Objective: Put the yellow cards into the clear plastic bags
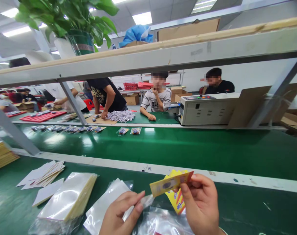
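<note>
Lower centre of the frame: the fingers of the right hand (202,204) pinch the right end of a thin yellow printed card (171,183), held nearly level and raised off the desk (256,209), so its left end meets the mouth of a clear plastic sleeve (146,201). The left hand (120,213) is closed on that sleeve, thumb on top, apparently holding it steady for the card. Beneath the card lies a second yellow printed piece (175,199), its scalloped upper edge showing. At lower left, a glossy stack of clear bags (70,195) and loose white cards (42,176) lie within reach on the matte green surface. Beyond a pale rail, a green conveyor belt (187,147) carries small packaged items (128,131). A seated worker (156,99) rests opposite; a grey boxy machine (207,109) stands at right.
</note>
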{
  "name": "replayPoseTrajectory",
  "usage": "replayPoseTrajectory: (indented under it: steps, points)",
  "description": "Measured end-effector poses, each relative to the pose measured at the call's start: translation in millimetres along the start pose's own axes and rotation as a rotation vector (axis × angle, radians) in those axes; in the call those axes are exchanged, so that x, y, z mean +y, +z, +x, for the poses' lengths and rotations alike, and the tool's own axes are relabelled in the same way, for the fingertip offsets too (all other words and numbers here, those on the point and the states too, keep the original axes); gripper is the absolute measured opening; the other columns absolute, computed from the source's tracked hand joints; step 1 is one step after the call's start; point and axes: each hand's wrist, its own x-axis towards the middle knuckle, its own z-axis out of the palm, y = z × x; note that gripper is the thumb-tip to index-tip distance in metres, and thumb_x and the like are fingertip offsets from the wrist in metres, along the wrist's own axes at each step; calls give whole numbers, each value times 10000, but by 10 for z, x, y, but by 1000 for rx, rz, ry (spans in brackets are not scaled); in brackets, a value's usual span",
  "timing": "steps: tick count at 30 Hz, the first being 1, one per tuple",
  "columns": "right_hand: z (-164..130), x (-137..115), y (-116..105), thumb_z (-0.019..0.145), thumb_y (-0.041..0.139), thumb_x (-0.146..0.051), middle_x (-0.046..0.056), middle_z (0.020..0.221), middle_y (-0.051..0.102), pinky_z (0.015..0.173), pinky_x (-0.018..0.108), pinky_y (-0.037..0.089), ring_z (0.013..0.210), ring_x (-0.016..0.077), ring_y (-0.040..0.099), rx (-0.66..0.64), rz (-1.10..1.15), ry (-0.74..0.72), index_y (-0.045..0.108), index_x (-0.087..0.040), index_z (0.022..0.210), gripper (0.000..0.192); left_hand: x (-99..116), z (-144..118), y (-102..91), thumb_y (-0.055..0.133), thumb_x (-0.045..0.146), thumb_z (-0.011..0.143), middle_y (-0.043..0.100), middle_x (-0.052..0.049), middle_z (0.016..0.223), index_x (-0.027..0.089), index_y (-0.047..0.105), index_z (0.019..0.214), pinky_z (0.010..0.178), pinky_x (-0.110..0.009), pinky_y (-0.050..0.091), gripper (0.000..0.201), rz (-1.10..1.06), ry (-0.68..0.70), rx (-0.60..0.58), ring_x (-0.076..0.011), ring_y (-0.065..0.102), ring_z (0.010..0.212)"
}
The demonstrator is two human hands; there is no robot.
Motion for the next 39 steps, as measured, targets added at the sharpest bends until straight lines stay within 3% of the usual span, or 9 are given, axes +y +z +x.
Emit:
replayPoseTrajectory:
  steps: [2,7,14,22,24,27,31,35,39]
  points:
    - [36,25,-43,887,643,-340,35,842,677,515,275,572,577,161,674,-4,-16,-25,483,-277,1023,219,21,-20,27,606,479,838,778,-39,777,350,805,912,675,-277,597,248,-32,-3,3,-194,725,721]
    - [48,6,-58,890,646,-311,20,851,667,542,261,568,569,139,662,-16,10,-75,482,-289,1037,221,-9,-43,61,722,469,742,817,-26,800,360,812,745,779,-329,602,141,-58,-64,115,-223,745,767]
    - [-110,-87,131,902,616,-400,6,863,638,570,274,573,625,149,671,-6,68,63,464,-303,1016,213,-27,-45,65,784,396,680,803,-11,711,357,810,708,722,-286,607,54,-43,-60,165,-202,732,700]
    - [-75,3,104,897,621,-403,-15,816,609,555,268,576,558,127,654,-28,77,208,462,-276,1025,240,-68,-56,37,751,392,727,816,-25,785,336,811,759,738,-296,621,88,-9,-17,139,-208,753,752]
    - [-49,32,86,906,618,-354,-7,822,612,547,252,570,561,121,650,-36,46,148,487,-272,1028,197,-70,-51,23,748,350,736,818,-16,793,339,809,783,729,-281,623,78,10,23,118,-198,758,751]
    - [34,45,32,939,556,-224,19,862,640,567,268,573,618,135,655,-149,4,-147,523,-288,1036,120,-62,-49,10,756,297,731,820,4,793,358,806,807,728,-243,615,109,32,57,85,-178,762,747]
    - [182,13,-67,913,473,-55,51,875,668,597,320,565,741,187,652,-430,-61,-503,509,-291,1171,352,-53,-64,5,764,328,719,813,7,759,349,805,747,725,-239,610,54,10,11,130,-177,755,723]
    - [259,-20,-114,825,442,48,54,889,648,653,374,541,745,191,630,-555,-110,-606,470,-256,1227,505,-66,-83,-1,737,385,746,817,-22,795,315,809,760,733,-265,615,102,3,-58,73,-200,761,736]
    - [281,-49,-110,775,436,85,46,888,633,668,374,507,744,183,611,-590,-154,-625,471,-232,1195,527,-69,-96,10,732,438,736,810,-23,762,301,805,739,744,-272,610,155,-25,-120,114,-195,747,692]
